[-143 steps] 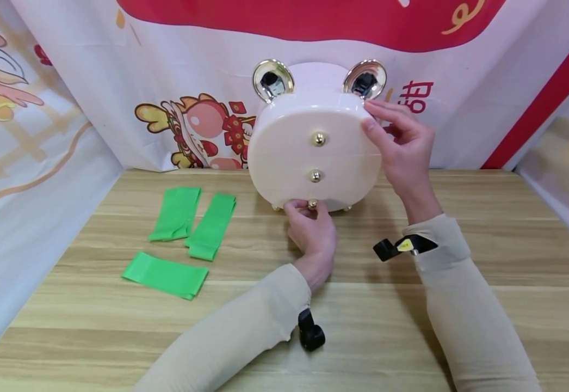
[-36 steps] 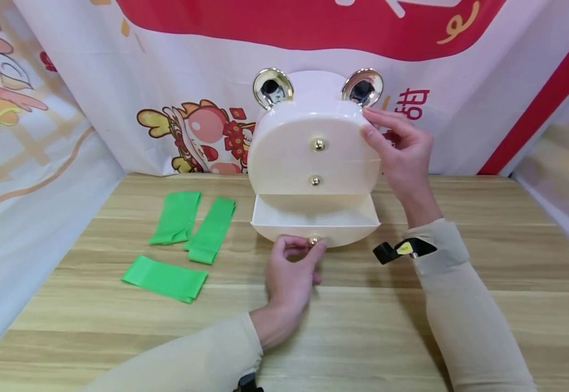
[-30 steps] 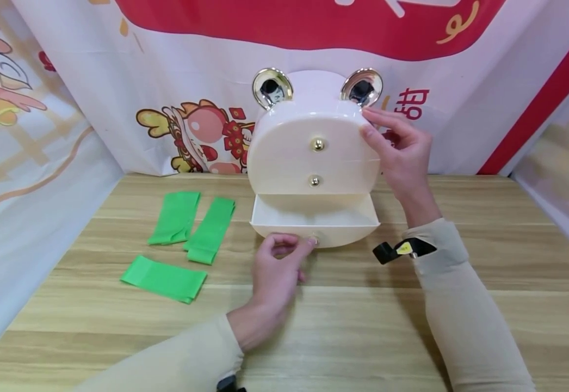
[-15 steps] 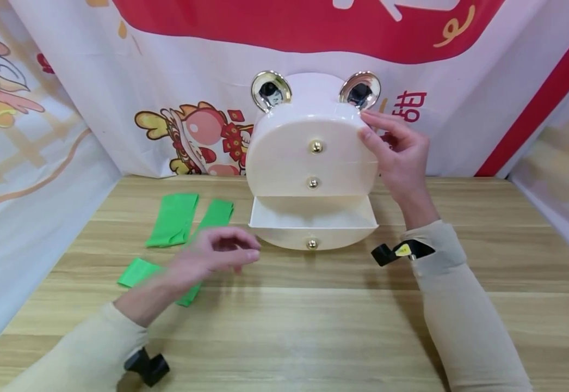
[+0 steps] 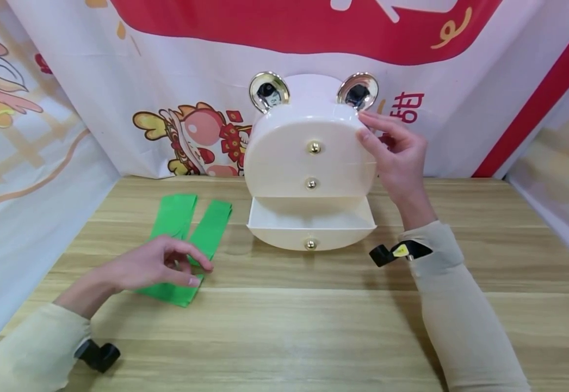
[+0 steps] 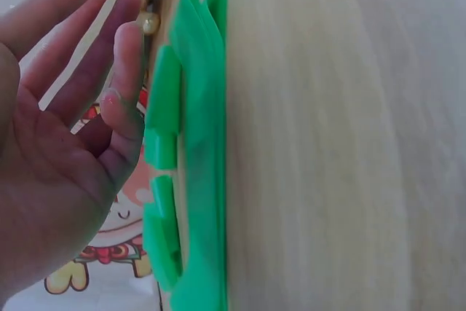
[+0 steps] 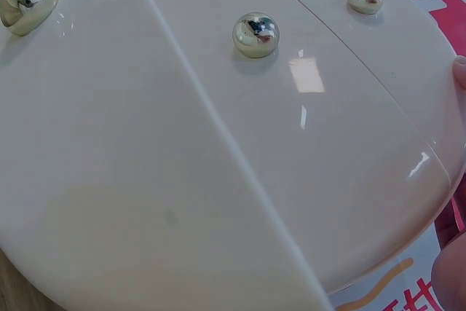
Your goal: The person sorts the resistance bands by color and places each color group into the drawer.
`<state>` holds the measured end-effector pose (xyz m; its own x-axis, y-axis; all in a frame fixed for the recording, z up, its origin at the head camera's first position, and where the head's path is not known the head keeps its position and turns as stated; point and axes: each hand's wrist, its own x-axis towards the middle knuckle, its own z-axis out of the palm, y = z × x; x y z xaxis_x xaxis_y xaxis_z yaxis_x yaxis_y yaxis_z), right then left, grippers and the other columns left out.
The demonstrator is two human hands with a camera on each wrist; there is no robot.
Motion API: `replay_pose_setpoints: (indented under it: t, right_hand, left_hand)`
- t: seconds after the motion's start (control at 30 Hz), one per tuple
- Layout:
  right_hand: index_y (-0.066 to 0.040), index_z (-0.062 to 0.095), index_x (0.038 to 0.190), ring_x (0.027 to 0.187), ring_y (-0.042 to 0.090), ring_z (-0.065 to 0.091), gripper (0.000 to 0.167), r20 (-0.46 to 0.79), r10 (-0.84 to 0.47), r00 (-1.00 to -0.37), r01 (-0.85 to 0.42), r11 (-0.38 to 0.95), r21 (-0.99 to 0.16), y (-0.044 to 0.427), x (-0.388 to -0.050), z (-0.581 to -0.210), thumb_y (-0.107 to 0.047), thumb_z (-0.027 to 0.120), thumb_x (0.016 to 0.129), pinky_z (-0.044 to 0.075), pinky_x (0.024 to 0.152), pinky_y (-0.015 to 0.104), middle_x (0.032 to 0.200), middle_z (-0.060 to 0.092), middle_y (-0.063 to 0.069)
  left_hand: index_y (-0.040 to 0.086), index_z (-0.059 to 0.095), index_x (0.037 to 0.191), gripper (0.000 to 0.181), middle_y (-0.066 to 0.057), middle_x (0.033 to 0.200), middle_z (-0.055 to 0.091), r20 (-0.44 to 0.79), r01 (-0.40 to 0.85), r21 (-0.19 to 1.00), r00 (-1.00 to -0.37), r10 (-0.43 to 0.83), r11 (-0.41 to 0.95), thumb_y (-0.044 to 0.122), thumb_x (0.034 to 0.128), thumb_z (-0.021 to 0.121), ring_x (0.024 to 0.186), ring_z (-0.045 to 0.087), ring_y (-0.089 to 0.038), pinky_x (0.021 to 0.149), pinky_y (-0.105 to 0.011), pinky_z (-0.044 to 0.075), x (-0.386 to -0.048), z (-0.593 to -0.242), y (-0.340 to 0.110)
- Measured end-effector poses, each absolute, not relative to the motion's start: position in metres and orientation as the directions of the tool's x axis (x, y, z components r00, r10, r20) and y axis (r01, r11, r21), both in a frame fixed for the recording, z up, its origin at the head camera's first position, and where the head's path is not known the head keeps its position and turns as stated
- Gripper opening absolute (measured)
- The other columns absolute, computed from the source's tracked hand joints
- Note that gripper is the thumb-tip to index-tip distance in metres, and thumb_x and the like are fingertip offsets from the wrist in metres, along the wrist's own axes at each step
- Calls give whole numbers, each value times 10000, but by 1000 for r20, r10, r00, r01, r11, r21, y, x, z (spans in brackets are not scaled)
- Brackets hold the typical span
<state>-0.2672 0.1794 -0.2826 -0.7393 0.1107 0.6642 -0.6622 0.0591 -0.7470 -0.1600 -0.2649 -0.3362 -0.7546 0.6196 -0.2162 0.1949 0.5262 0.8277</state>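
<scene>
A small cream drawer box (image 5: 309, 158) with gold knobs and two round gold-rimmed eyes stands at the back of the table. Its bottom drawer (image 5: 310, 238) is pulled out, and no contents show inside. My right hand (image 5: 402, 160) holds the box's upper right edge, thumb on the front and forefinger near the top. My left hand (image 5: 152, 264), fingers loosely bent and holding nothing, hovers over a flat folded green strip (image 5: 174, 294), partly hiding it. Two more folded green strips (image 5: 212, 226) lie just behind. In the left wrist view, the fingers are apart from the nearest green strip (image 6: 205, 143).
A printed cloth backdrop (image 5: 191, 60) hangs right behind the box. The wooden table (image 5: 289, 337) stretches in front, its bare surface between the strips and my right sleeve (image 5: 461, 310). Black wrist cameras (image 5: 97, 355) stick out from both cuffs.
My left hand pulled the bottom drawer out by its knob, let go, and moved left over the green strips. My right hand has stayed on the box.
</scene>
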Motion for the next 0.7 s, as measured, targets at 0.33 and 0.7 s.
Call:
replay_pose_setpoints:
  t: [0.33,0.7]
  right_hand:
    - [-127,794,1247,1028,205,709,284,660,110,-743,-657,68,-751,179,-268,-283,-183,786,969,601,777,194,1326,753,28]
    - [-124,795,1244,1042,202,710,282,653,113,-749,-652,50,-757,180,-269,-283,-175,786,966,613,801,202,1328,750,31]
  left_hand:
    - [128,769,1103,245,-70,966,714,-239,169,785,-805,543,596,231,899,859,791,619,-149,667,-234,503,-154,-346,-270]
    - [99,722,959,332,-5,821,634,-198,164,756,-865,460,634,299,803,936,728,570,-82,622,-216,507,-140,-354,-266]
